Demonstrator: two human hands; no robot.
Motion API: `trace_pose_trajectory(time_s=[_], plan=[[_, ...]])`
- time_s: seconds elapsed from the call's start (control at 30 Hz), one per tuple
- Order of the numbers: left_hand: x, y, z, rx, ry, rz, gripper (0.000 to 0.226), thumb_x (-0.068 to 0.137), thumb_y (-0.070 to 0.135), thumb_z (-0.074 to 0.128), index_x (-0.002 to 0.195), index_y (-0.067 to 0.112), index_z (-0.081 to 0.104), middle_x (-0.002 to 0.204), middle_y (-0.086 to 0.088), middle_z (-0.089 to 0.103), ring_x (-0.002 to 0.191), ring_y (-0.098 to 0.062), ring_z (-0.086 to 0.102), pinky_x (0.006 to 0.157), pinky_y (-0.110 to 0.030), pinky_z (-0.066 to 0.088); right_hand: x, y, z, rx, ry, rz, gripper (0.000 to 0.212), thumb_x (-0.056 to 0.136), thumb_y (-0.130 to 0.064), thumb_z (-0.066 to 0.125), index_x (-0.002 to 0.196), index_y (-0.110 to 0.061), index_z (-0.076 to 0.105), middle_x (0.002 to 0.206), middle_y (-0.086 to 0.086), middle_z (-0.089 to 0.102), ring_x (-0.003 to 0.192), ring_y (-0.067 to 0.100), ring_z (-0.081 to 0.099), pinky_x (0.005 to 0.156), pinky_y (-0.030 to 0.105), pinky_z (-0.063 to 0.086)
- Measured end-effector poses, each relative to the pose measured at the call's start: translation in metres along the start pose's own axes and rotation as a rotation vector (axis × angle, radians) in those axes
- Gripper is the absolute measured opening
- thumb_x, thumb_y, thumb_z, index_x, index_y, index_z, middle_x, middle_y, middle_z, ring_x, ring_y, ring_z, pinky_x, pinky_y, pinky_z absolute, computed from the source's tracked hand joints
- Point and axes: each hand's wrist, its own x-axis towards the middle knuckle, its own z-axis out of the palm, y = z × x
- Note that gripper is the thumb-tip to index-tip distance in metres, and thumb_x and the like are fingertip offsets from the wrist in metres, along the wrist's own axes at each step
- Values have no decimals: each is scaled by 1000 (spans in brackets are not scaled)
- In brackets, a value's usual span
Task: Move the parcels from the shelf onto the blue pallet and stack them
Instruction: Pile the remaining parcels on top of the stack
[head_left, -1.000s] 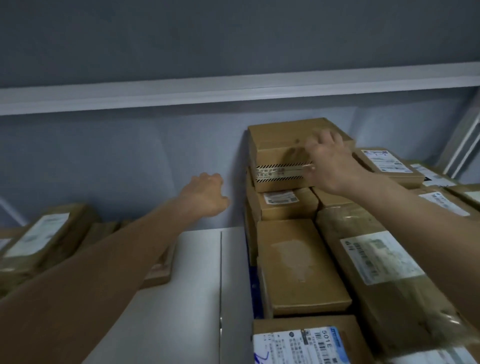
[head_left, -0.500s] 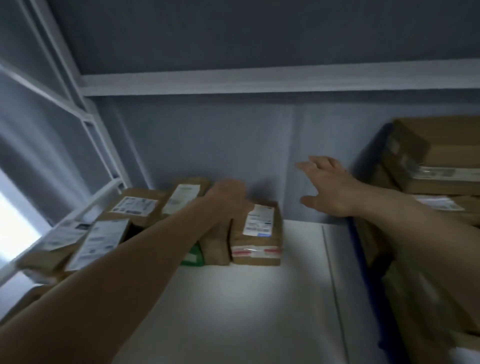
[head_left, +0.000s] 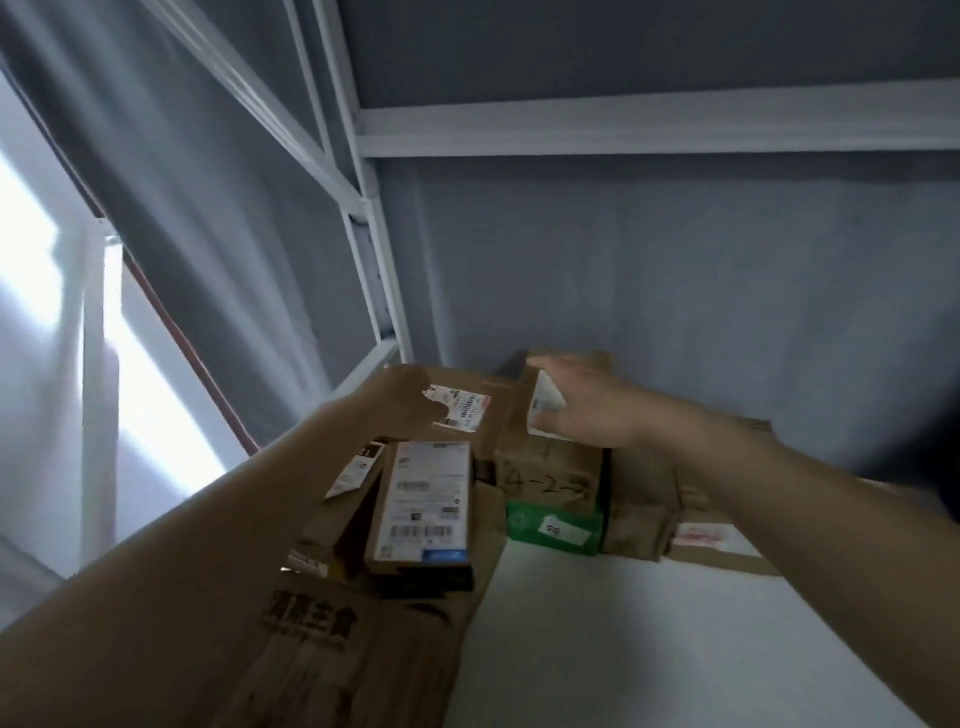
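Several brown cardboard parcels crowd the left end of the white shelf (head_left: 649, 649). My right hand (head_left: 587, 413) lies with spread fingers on top of an upright parcel with a green band (head_left: 550, 486), over its white label. My left hand (head_left: 410, 400) hovers with its back toward me over a flat labelled parcel (head_left: 470, 410) at the rear; its fingers are hidden. A small box with a barcode label (head_left: 426, 504) lies below my left wrist. The blue pallet is out of view.
A big box with black printed characters (head_left: 337, 649) fills the near left under my left forearm. A parcel with red tape (head_left: 701, 535) sits under my right arm. White shelf posts (head_left: 374, 270) and a crossbeam (head_left: 623, 130) frame the bay; a grey curtain hangs behind.
My view swung left from the stacked parcels on the right to the shelf's left end. Both hands travelled left and forward; my right hand came down onto the green-banded parcel.
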Motion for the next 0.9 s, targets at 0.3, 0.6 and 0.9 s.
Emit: trace_pose_trajectory(time_s=[0.3, 0.6, 0.9], plan=[[53, -68, 5, -104, -87, -106, 43, 96, 27, 51, 133, 6, 49, 132, -12, 53, 117, -24, 52, 90, -27, 40, 105, -46, 57, 195, -27, 196, 57, 96, -16, 43, 149, -10, 22, 141, 12, 45, 122, 25, 49, 99, 37, 46], [103, -87, 23, -104, -255, -90, 36, 97, 27, 49, 123, 3, 54, 110, -5, 56, 100, -21, 53, 80, -26, 39, 169, -43, 93, 245, -15, 438, 63, 90, -33, 51, 143, -2, 33, 141, 19, 46, 130, 32, 45, 100, 32, 40], [122, -95, 28, -184, -397, -100, 23, 97, 32, 49, 109, 13, 53, 85, -2, 53, 87, -21, 55, 73, -28, 50, 179, -30, 99, 591, 180, 666, 76, 90, -16, 54, 148, -6, 5, 147, 20, 28, 131, 34, 37, 108, 39, 37]])
